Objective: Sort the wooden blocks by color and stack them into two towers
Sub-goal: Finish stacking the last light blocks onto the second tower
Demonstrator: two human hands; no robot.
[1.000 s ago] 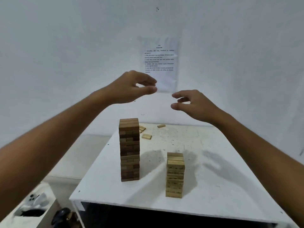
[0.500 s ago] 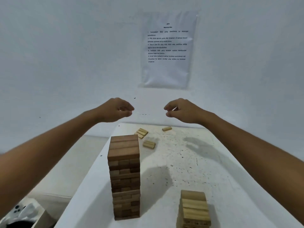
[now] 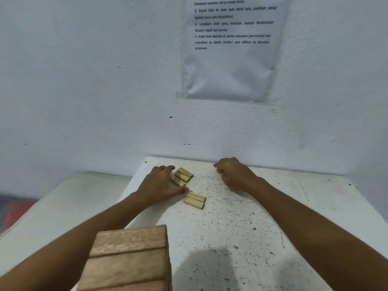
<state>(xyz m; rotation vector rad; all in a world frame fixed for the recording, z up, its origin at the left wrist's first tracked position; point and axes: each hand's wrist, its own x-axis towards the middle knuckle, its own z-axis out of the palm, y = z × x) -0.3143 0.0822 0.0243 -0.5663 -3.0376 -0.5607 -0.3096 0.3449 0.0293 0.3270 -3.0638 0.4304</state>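
The top of the dark brown block tower (image 3: pixel 130 257) fills the near left of the view. At the far end of the white table (image 3: pixel 262 227), my left hand (image 3: pixel 160 183) spans a row of three light blocks (image 3: pixel 183 176), with its fingers at their far end and its thumb at the near end. Just in front of that thumb lie two more light blocks (image 3: pixel 195 200), side by side. My right hand (image 3: pixel 233 173) is curled down on the table by the wall, over a single light block of which only a pale end (image 3: pixel 219 171) shows. The light tower is out of view.
The wall rises right behind the table's far edge, and a printed sheet (image 3: pixel 231 49) is taped to it. A lower white surface (image 3: pixel 63 202) lies left of the table. The dark tower stands close under my left forearm.
I have leaned forward, so the view has closed in on the far end of the table. Both hands have dropped from the air onto the loose light blocks. The light tower has left the view.
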